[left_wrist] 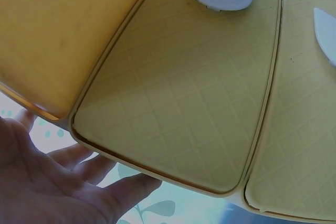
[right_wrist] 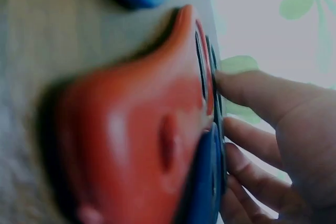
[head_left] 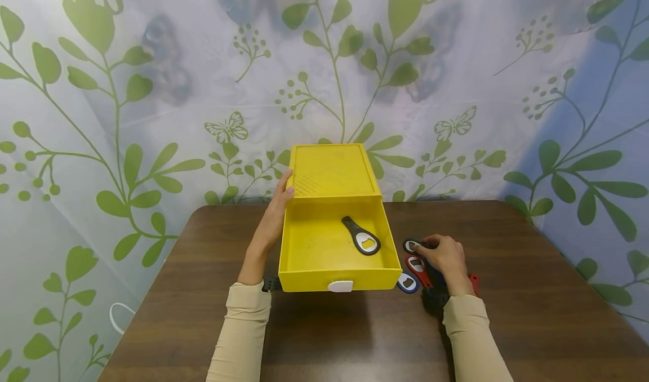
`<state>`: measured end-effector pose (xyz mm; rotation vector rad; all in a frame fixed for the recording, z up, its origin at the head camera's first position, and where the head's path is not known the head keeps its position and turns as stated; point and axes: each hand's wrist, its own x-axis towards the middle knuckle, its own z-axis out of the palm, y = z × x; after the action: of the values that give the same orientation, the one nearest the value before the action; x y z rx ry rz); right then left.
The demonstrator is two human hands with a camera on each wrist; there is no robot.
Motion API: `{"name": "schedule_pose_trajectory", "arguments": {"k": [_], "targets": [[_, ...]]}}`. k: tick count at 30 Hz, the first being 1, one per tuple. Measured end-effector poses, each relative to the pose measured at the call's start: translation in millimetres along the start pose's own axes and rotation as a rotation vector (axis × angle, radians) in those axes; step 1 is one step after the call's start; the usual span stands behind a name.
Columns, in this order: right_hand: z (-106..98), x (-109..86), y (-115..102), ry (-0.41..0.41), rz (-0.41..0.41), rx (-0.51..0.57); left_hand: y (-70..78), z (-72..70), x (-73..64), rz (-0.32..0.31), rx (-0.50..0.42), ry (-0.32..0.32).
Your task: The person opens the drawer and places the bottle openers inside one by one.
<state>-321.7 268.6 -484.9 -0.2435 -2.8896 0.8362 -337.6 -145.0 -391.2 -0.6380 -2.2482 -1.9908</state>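
Note:
A yellow drawer unit (head_left: 332,170) stands on the table with its top drawer (head_left: 309,232) pulled out. Inside that drawer lies a black bottle opener (head_left: 361,236) with a silver head. My left hand (head_left: 271,218) rests against the unit's left side; the left wrist view shows its fingers (left_wrist: 128,190) extended along the edge. To the right of the drawer, my right hand (head_left: 446,258) pinches another black bottle opener (head_left: 412,246) between thumb and fingers. Near it lie a red bottle opener (head_left: 417,265) and a blue one (head_left: 408,283), partly overlapped by the drawer.
More openers lie under and beside the right hand, including a red handle (head_left: 474,283). White tabs mark the unit's drawer fronts, such as the pull (head_left: 340,286). A leaf-patterned curtain (head_left: 324,89) hangs behind the brown table (head_left: 213,269).

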Motion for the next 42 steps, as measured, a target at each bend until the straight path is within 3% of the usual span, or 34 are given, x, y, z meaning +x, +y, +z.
{"name": "schedule_pose_trajectory", "arguments": {"k": [9, 17, 24, 34, 42], "targets": [[-9.9, -1.4, 1.1, -0.154, -0.045, 0.031, 1.5, 1.0, 0.2, 0.001, 0.015, 0.001], [-14.8, -2.9, 0.8, -0.240, -0.015, 0.058, 0.6, -0.1, -1.0, 0.004, -0.002, -0.008], [-17.4, -1.6, 3.6, -0.205, -0.076, 0.045, -2.0, -1.7, 0.0, 0.015, -0.005, -0.015], [-15.6, -2.0, 8.0, -0.158, -0.072, 0.055, -1.3, -0.4, 0.3, 0.008, 0.001, -0.013], [-13.6, -1.4, 6.7, -0.091, -0.093, -0.004, 0.8, -0.1, 0.3, 0.007, -0.012, -0.015]]}}
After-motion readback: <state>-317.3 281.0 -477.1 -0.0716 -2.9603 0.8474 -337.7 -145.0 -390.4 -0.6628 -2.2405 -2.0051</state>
